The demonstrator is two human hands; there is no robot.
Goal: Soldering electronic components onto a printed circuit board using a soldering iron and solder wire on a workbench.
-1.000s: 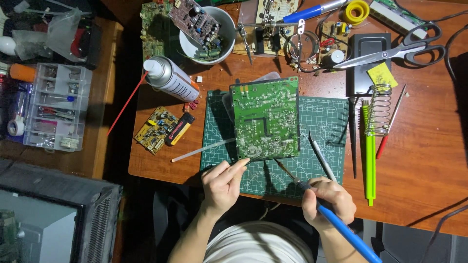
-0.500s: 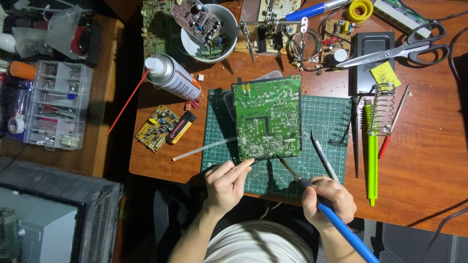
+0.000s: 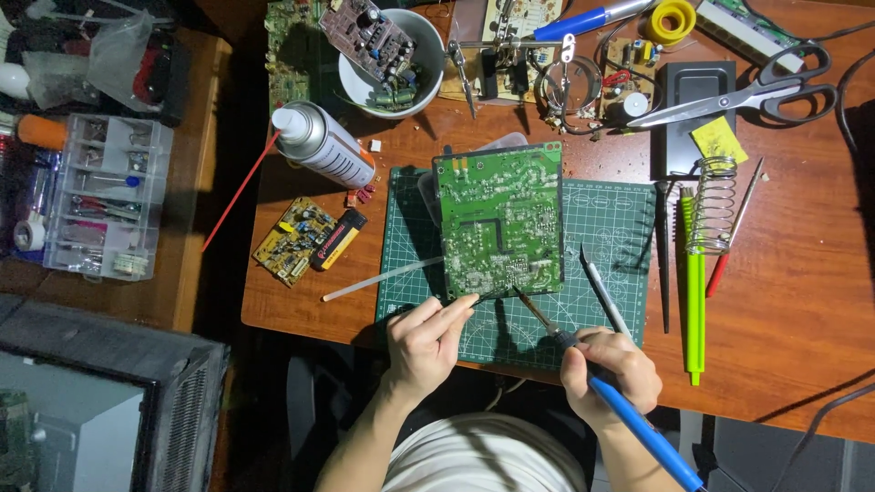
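Since a second ago my left hand [image 3: 427, 339] has crept up; its fingertips now pinch what I think is thin solder wire at the near edge of the green circuit board [image 3: 499, 221] on the cutting mat [image 3: 612, 232]. My right hand [image 3: 609, 369] stays clamped round the blue-handled soldering iron [image 3: 583, 363], tip at that same edge. A spray can [image 3: 321, 144] lies left, spring stand [image 3: 711, 205] right.

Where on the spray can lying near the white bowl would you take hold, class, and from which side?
Grip the spray can across the middle of its silver body, coming from above. It lies on its side on the wooden table, so the round body is fully exposed. Probably avoid the nozzle end, where the thin red straw sticks out, and the end beside the white bowl.
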